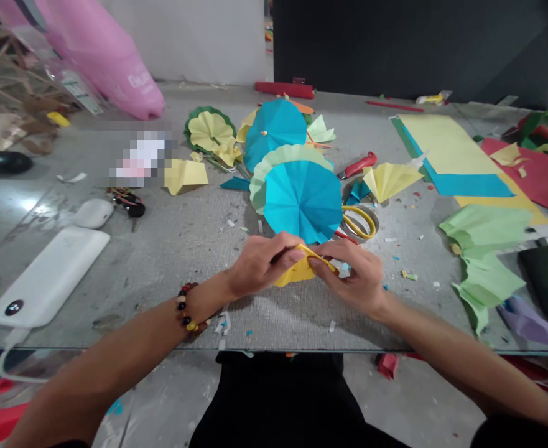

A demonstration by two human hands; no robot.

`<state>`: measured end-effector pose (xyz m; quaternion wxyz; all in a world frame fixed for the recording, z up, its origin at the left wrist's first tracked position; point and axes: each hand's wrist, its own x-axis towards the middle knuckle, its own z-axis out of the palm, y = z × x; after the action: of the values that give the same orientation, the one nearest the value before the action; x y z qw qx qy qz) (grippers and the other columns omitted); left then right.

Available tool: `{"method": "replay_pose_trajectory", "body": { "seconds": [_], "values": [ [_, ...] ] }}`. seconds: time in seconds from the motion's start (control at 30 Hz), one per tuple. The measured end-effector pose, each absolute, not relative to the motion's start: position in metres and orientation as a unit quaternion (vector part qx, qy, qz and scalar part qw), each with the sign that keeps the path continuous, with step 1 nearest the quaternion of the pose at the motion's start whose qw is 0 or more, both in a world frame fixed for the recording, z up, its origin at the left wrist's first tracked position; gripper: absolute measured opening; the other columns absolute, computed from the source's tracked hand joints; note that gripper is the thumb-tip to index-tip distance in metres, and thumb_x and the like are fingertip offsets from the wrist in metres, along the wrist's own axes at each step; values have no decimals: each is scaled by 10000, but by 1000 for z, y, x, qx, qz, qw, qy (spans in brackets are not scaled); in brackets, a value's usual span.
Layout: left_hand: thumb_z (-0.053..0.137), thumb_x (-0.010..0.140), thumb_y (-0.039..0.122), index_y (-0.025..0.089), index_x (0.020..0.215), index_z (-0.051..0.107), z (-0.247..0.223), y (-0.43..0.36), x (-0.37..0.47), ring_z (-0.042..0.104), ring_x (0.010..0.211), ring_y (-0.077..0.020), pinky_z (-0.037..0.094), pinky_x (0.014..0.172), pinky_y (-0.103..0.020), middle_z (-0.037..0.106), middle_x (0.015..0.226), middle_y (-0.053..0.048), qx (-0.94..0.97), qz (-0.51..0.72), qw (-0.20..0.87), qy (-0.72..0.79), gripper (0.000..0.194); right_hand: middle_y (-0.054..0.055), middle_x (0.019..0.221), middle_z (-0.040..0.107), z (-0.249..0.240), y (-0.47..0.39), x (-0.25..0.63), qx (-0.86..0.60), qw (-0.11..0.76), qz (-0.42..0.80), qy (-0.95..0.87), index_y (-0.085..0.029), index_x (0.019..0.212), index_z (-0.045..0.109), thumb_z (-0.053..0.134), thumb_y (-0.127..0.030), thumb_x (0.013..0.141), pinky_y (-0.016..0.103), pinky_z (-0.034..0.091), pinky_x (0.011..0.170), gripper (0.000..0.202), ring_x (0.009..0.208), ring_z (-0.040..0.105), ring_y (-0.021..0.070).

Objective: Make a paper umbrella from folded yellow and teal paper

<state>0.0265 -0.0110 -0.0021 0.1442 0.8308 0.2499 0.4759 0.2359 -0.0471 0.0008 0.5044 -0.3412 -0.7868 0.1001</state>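
Observation:
Both hands pinch a folded piece of yellow paper (297,272) just above the table near its front edge. My left hand (267,264) is closed on the paper's left side, thumb on top. On the right side, my right hand (355,270) is closed on it with thumb and fingers. Directly beyond lies a pleated blue paper disc (304,202) over a pale green scalloped one (258,186). Behind these is another blue disc (274,127). Yellow-handled scissors (371,221) lie to the right of the front disc, partly hidden.
A white power bank (47,277) with a cable, an earbud case (94,213) and a pink bag (101,56) are on the left. A red-handled cutter (360,165), stacked coloured sheets (446,146) and crumpled green paper (486,249) lie to the right. Small scraps are scattered about.

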Motion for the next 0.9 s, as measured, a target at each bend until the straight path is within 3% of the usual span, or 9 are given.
{"method": "replay_pose_trajectory", "body": {
  "seconds": [0.17,0.3,0.43,0.7,0.9],
  "values": [
    [589,1015,428,212,911,556,-2,-8,30,560,518,-64,439,505,-171,616,654,54,819,507,145,227,242,38,1058,766,-4,-53,239,-325,529,86,-779,-277,1182,639,646,-32,887,320,654,752,383,914,750,175],
    [533,1047,360,211,861,529,0,-7,32,643,689,-98,513,611,-199,668,779,-2,825,507,181,174,238,52,1129,722,-2,-52,242,-327,530,33,-782,-259,1085,689,587,34,869,368,641,858,378,965,725,178],
    [464,1068,302,205,885,556,0,-8,30,696,878,-140,579,740,-243,716,927,-64,829,494,204,161,227,50,1131,723,2,-50,242,-348,494,36,-796,-280,1165,674,583,-21,904,356,642,807,379,970,732,191],
    [405,1076,323,207,973,606,1,-17,28,726,958,-163,627,822,-275,738,1085,-101,844,488,172,143,254,23,1149,755,0,-57,242,-298,510,-6,-807,-321,1231,686,623,-34,873,344,678,781,462,935,762,185],
    [415,1067,344,215,956,599,-3,-18,30,736,854,-139,626,751,-243,752,1058,-74,847,510,113,101,251,34,1124,742,-1,-59,245,-244,530,-13,-812,-306,1207,701,643,-22,836,329,699,723,471,919,771,186]
  ]
}}
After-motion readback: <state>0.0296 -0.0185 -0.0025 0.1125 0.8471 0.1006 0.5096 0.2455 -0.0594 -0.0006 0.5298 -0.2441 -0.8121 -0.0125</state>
